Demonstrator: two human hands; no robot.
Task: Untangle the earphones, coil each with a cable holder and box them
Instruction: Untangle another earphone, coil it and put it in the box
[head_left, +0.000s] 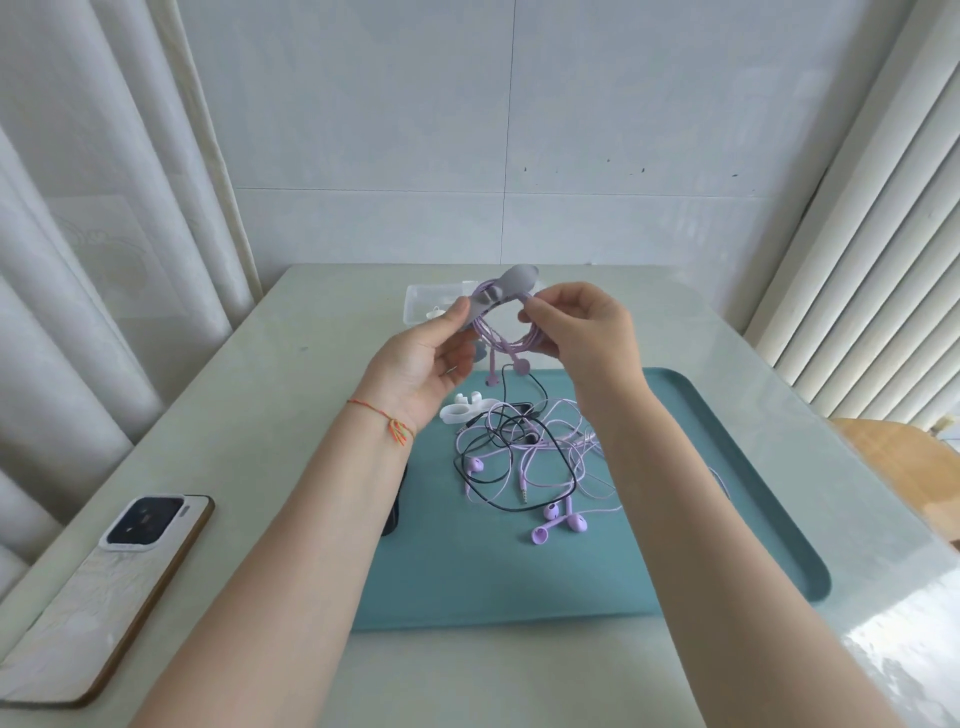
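Left hand (423, 358): raised at frame centre, palm up; its grip pinches one end of the grey flexible silicone cable holder (511, 283).
Right hand (576, 325): raised just right of centre; its grip pinches the coiled lilac earphone cable (506, 340) where the holder crosses it.
Coil: held in the air between both hands, above the far edge of the teal plastic tray (701, 519); two lilac earbuds hang below it.
Tangle: black and lilac earphone wires (524, 462) lie knotted on the tray, centre frame.
White cable holder (460, 410): on the tray, just left of the tangle.
Clear plastic box (431, 306): on the pale bench (291, 364), behind the hands.
White smartphone (98, 592): lower left, face down on the bench.
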